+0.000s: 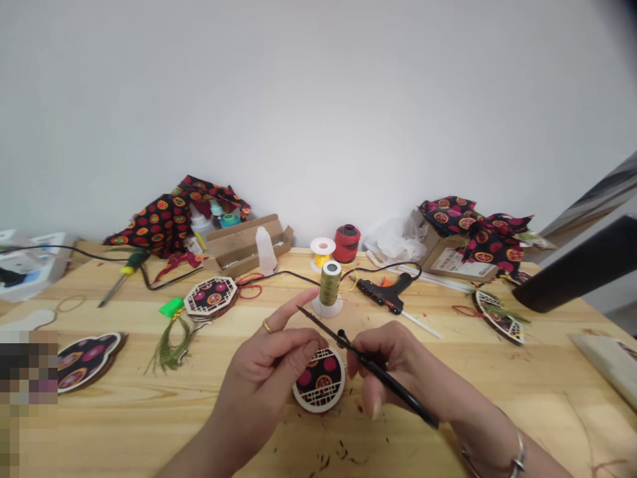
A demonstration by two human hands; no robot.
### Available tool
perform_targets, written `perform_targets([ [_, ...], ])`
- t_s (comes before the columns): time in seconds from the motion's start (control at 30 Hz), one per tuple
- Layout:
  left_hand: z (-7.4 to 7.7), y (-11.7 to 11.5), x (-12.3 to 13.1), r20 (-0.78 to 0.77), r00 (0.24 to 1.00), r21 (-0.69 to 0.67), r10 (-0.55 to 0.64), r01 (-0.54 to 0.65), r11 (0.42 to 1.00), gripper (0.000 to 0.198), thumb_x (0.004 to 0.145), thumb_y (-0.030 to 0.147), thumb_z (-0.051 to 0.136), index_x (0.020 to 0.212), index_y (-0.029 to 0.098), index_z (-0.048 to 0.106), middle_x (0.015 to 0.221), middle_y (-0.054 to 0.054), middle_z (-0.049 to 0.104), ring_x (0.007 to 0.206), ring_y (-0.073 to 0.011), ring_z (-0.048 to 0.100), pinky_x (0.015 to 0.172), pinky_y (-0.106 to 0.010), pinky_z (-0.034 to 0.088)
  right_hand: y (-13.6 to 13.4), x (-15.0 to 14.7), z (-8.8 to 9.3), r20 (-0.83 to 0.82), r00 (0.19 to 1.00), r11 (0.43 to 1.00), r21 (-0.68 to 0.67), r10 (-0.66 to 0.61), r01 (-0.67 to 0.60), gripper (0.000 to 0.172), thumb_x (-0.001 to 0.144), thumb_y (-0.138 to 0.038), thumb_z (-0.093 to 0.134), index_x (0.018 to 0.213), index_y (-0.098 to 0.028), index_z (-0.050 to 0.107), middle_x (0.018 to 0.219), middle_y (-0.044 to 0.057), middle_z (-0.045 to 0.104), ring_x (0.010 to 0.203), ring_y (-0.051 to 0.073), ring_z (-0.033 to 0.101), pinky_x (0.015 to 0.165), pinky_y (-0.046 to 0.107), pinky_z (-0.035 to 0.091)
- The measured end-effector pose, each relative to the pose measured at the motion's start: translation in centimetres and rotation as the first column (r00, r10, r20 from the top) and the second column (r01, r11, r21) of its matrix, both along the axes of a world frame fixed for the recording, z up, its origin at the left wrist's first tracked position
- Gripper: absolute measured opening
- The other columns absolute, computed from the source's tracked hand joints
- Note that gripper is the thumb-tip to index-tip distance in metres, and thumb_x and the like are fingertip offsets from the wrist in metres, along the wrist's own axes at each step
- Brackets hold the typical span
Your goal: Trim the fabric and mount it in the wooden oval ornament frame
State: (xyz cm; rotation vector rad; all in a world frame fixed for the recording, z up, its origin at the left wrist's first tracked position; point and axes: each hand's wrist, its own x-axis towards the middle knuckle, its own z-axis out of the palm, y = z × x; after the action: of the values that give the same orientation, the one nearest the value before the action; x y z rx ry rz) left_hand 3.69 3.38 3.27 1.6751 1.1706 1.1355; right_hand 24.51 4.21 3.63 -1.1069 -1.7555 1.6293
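My left hand (271, 362) is closed in a pinch on the upper edge of a small round wooden lattice ornament (321, 384) with black and red patterned fabric inside. The index finger points up and to the right, and a gold ring sits on one finger. My right hand (393, 368) grips a thin black pointed tool (368, 362) that slants from the lower right up to a tip just above the ornament. A bracelet shows on my right wrist. Small dark scraps lie on the wooden table (149, 425) below my hands.
Just behind my hands stand an olive thread spool (330, 284), a yellow spool (322, 252) and a red spool (347, 243). A black glue gun (385, 292) lies to the right. Finished ornaments with tassels (212, 297), patterned fabric (166, 222), a cardboard box (243, 245) and a screwdriver (122, 273) lie around.
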Motion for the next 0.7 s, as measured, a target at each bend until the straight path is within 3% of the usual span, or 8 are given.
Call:
perform_targets([
  [0.13,0.2,0.1,0.3,0.052,0.998,0.007,-0.027,0.026,1.0,0.022,0.086,0.017,0.057,0.087,0.027,0.076,0.108,-0.001,0.072,0.102,-0.0176,0.063,0.088,-0.023,0.048,0.1,-0.2,-0.2,-0.019,1.0,0.998,-0.052,0.019,-0.02,0.041,0.066,-0.049,0.076,0.064,-0.012,0.058,0.052,-0.006,0.045,0.052,0.007,0.034,0.046,0.021,0.024],
  [0.23,0.1,0.0,0.4,0.053,0.998,0.022,-0.031,0.03,0.999,0.023,0.085,0.014,0.058,0.088,0.028,0.076,0.087,0.002,0.073,0.086,-0.014,0.066,0.079,-0.019,0.05,0.2,-0.1,-0.1,-0.014,0.999,0.999,-0.017,0.042,-0.042,0.047,0.064,-0.057,0.074,0.065,-0.012,0.058,0.055,-0.005,0.044,0.054,0.007,0.033,0.046,0.021,0.024],
  [0.4,-0.2,0.0,0.4,0.048,0.999,0.009,0.022,-0.023,1.0,0.018,0.083,0.015,0.06,0.08,0.024,0.075,0.088,0.001,0.073,0.086,-0.0147,0.065,0.079,-0.02,0.049,0.2,0.5,0.2,0.001,0.999,0.991,0.122,0.052,-0.052,0.059,0.057,-0.068,0.072,0.074,-0.012,0.062,0.058,-0.005,0.04,0.054,0.008,0.032,0.046,0.02,0.024],
  [0.57,-0.4,0.1,0.2,0.036,0.998,0.005,0.06,-0.061,0.998,0.017,0.083,0.017,0.06,0.077,0.025,0.074,0.089,0.001,0.074,0.091,-0.0158,0.065,0.085,-0.021,0.049,0.1,1.2,0.8,0.059,0.998,0.986,0.169,-0.011,0.001,0.052,0.06,-0.061,0.073,0.077,-0.013,0.061,0.055,-0.006,0.041,0.05,0.007,0.03,0.043,0.02,0.023],
  [0.63,-0.3,0.1,0.2,0.039,0.996,-0.005,0.081,-0.081,0.997,0.016,0.082,0.018,0.061,0.077,0.025,0.074,0.089,0.001,0.075,0.09,-0.0163,0.066,0.084,-0.021,0.049,0.0,1.3,1.2,0.163,0.982,0.968,0.246,-0.091,0.049,0.047,0.061,-0.057,0.075,0.074,-0.015,0.059,0.056,-0.006,0.04,0.05,0.007,0.03,0.043,0.02,0.024],
  [0.7,-0.2,0.0,0.0,0.05,0.992,-0.025,0.113,-0.112,0.993,0.015,0.081,0.019,0.062,0.075,0.024,0.075,0.089,0.0,0.075,0.088,-0.0167,0.066,0.082,-0.021,0.05,-0.2,1.5,1.6,0.348,0.913,0.92,0.385,-0.214,0.069,0.043,0.063,-0.055,0.074,0.072,-0.017,0.057,0.055,-0.006,0.042,0.05,0.008,0.033,0.044,0.02,0.025],
])
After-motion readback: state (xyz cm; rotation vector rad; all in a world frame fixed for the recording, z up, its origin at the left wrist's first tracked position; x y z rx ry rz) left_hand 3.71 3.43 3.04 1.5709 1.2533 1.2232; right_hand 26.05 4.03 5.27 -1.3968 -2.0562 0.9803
